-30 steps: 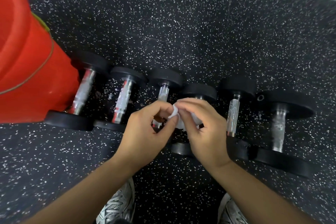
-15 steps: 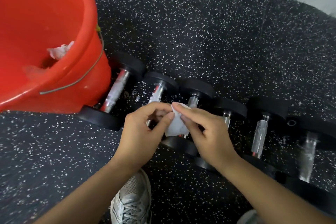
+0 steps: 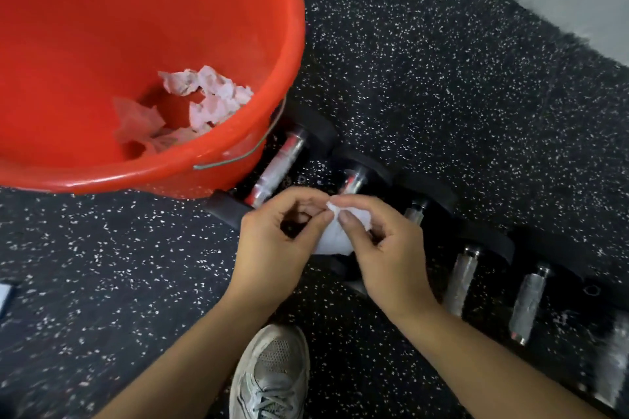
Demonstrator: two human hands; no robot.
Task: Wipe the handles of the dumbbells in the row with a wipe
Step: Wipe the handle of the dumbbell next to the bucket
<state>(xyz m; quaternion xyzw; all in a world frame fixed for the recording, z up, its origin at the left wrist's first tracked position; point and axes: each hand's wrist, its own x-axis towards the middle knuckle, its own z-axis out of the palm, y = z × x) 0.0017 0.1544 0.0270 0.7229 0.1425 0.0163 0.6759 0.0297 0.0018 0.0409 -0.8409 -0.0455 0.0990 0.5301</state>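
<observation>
A white wipe [image 3: 335, 235] is pinched between my left hand [image 3: 275, 245] and my right hand [image 3: 384, 248], held just above the row of dumbbells. Both hands grip it with thumb and fingers. The dumbbells have black heads and shiny metal handles and run diagonally from the bucket to the lower right. The leftmost dumbbell handle [image 3: 280, 163] shows beside the bucket. Further handles lie at the right, such as one dumbbell handle [image 3: 461, 279] and another dumbbell handle [image 3: 529, 304]. My hands hide the handles in between.
A large red bucket [image 3: 238, 153] with several crumpled used wipes [image 3: 211, 95] inside fills the upper left, touching the first dumbbell. My grey sneaker [image 3: 270, 371] stands below my hands. The floor is black speckled rubber mat [image 3: 442, 78], with a pale floor strip at the top right.
The view has swung left and down, bringing the bucket's inside into sight and shifting the dumbbells right. Both hands still hold the wipe, now over the row's left part.
</observation>
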